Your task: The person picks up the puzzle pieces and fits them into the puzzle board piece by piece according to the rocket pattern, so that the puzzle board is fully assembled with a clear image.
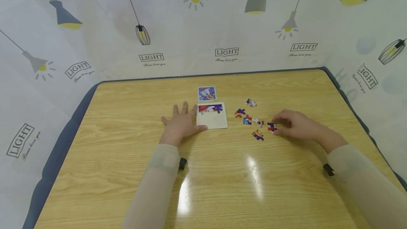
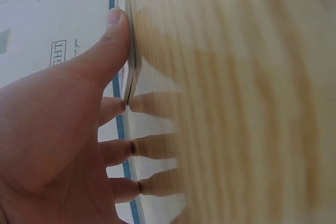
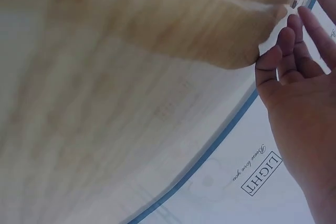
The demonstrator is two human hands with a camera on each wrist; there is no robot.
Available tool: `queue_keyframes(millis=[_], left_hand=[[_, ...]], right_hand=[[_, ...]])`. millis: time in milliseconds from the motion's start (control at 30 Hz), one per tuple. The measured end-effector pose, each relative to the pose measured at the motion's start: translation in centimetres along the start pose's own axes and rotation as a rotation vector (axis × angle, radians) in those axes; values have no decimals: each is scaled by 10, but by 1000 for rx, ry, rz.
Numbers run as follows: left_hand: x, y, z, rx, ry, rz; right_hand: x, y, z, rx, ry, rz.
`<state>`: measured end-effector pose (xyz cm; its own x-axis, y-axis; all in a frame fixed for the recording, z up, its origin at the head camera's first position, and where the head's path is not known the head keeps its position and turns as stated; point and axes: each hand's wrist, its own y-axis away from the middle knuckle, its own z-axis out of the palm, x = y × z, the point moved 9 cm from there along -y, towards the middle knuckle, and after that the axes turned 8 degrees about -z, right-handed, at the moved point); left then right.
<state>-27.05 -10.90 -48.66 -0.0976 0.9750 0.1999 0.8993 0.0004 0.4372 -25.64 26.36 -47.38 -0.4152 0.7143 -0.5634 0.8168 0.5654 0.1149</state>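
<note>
Tabletop point(image 1: 105, 151): L hand point(image 1: 180, 124) spread, grip slack; R hand point(image 1: 296, 125) grip pinching. Tray point(image 1: 211, 122) touches L hand, top pcs point(image 1: 214, 108) in. Puzzle pc point(image 1: 271, 127) in R grip, right of tray: prob. pickup step; next, lift, turn, fit below.

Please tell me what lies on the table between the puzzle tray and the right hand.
Several loose jigsaw pieces lie between the puzzle tray and the right hand, as the head view shows.
</note>
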Motion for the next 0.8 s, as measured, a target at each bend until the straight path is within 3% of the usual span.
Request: queue_keyframes(millis=[267, 600, 800], left_hand=[[1, 1, -1, -8, -8, 3], [0, -2, 1, -30, 5, -5], [1, 1, -1, -16, 2, 3]], right_hand=[[-5, -2, 4, 9, 23, 25], [-21, 1, 8, -3, -35, -120], [-11, 5, 7, 9, 6, 16]])
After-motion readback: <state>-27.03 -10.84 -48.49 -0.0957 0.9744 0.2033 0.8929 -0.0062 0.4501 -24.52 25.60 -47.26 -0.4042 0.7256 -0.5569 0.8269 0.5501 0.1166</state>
